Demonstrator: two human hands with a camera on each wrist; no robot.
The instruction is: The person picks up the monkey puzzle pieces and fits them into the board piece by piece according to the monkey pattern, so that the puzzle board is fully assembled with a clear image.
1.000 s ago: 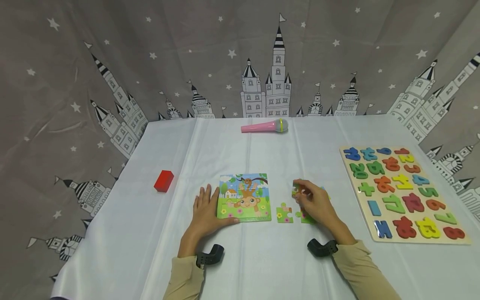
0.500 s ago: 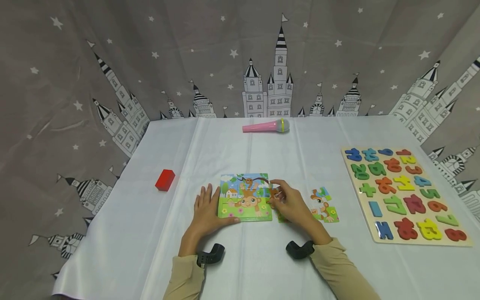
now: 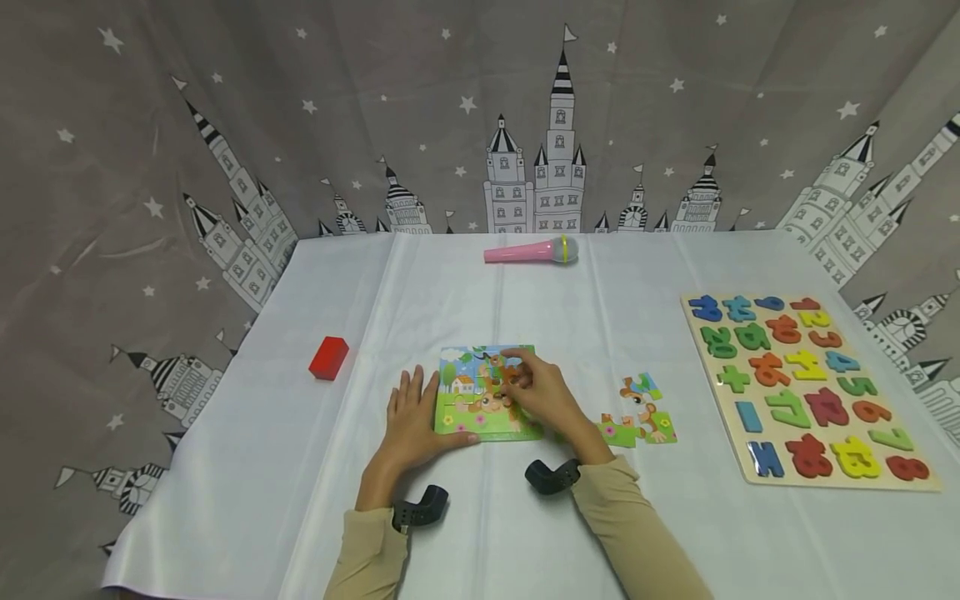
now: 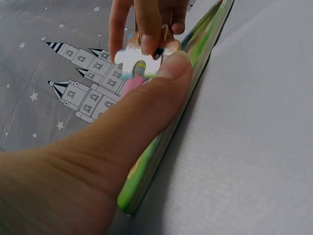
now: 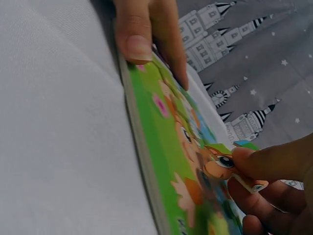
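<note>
A monkey jigsaw puzzle board [image 3: 465, 422] lies in the middle of the white table. My left hand [image 3: 408, 425] rests along its left side with the fingers straight and spread, and the thumb [image 4: 146, 105] lies over the near edge. Above the right half of the board, my right hand [image 3: 551, 400] pinches a jigsaw piece [image 5: 222, 160] between thumb and fingers. That piece shows an orange face with an eye; its pale underside faces the left wrist view. Right of the board lie loose jigsaw pieces [image 3: 660, 427], some joined in a cluster, partly behind the right wrist.
A wooden board [image 3: 723, 417] of colourful numbers and signs lies at the right. A pink toy microphone [image 3: 521, 252] lies near the far edge, and a red block [image 3: 328, 358] sits at the left. A grey castle-print curtain [image 3: 420, 100] hangs behind the table.
My right hand has carried a jigsaw piece leftward from the loose pieces to over the puzzle board, uncovering the pieces at the right. The left hand has stayed in place.
</note>
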